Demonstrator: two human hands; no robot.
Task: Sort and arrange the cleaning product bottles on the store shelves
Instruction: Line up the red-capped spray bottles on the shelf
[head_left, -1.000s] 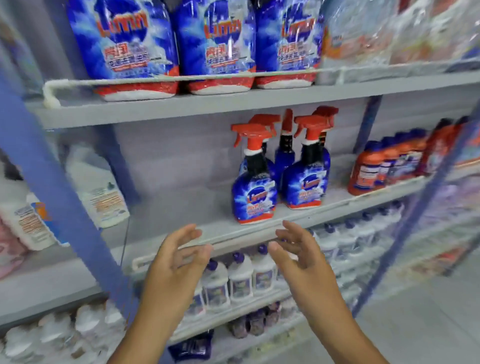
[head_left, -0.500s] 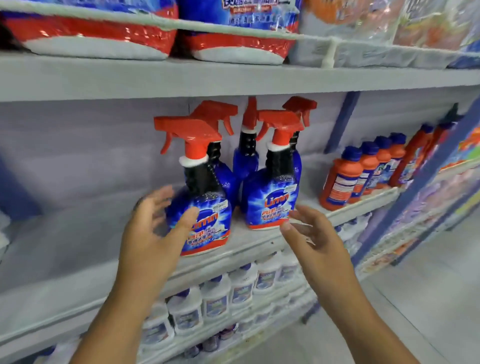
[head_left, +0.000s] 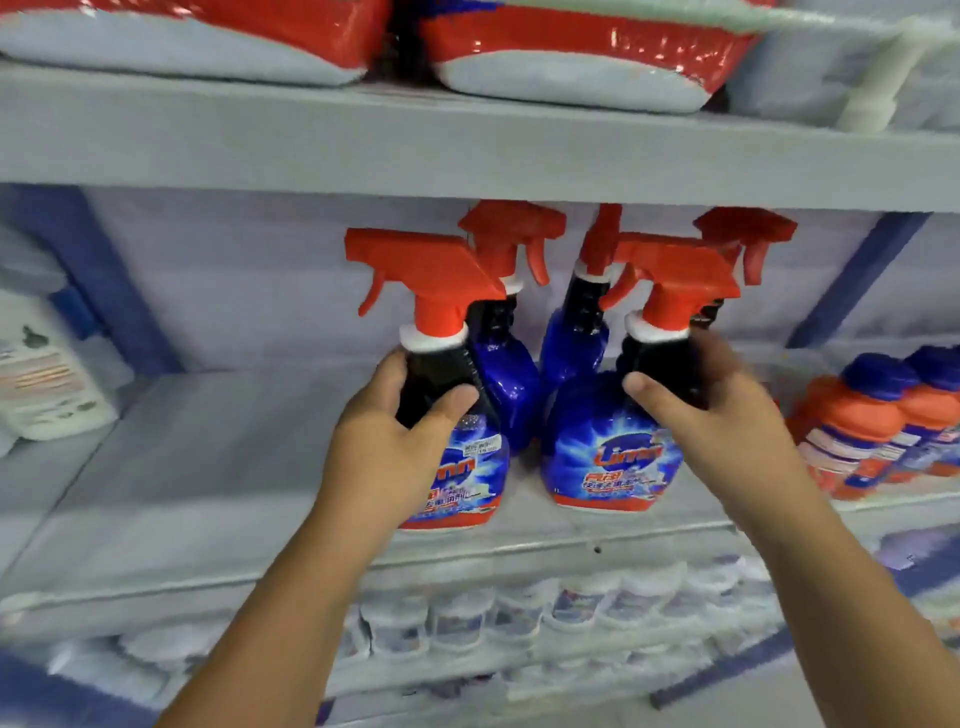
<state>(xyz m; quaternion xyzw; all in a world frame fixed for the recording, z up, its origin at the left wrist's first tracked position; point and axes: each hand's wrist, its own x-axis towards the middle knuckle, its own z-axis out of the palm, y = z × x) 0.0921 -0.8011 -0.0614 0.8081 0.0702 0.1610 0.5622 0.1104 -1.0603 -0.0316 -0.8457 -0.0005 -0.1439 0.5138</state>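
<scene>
Several blue spray bottles with red triggers stand on the middle grey shelf (head_left: 197, 499). My left hand (head_left: 384, 441) grips the black neck of the front left spray bottle (head_left: 457, 467). My right hand (head_left: 717, 415) grips the black neck of the front right spray bottle (head_left: 608, 457). Both bottles stand upright on the shelf. Two more spray bottles (head_left: 509, 384) stand right behind them, partly hidden.
Orange bottles with blue caps (head_left: 857, 441) line the shelf to the right. A white jug (head_left: 47, 374) sits at the far left. Red and white refill bags (head_left: 571, 57) lie on the shelf above. Small white bottles (head_left: 519, 613) fill the shelf below.
Both hands reached forward from open positions in front of the shelf and closed around the necks of the two front spray bottles. The view moved closer.
</scene>
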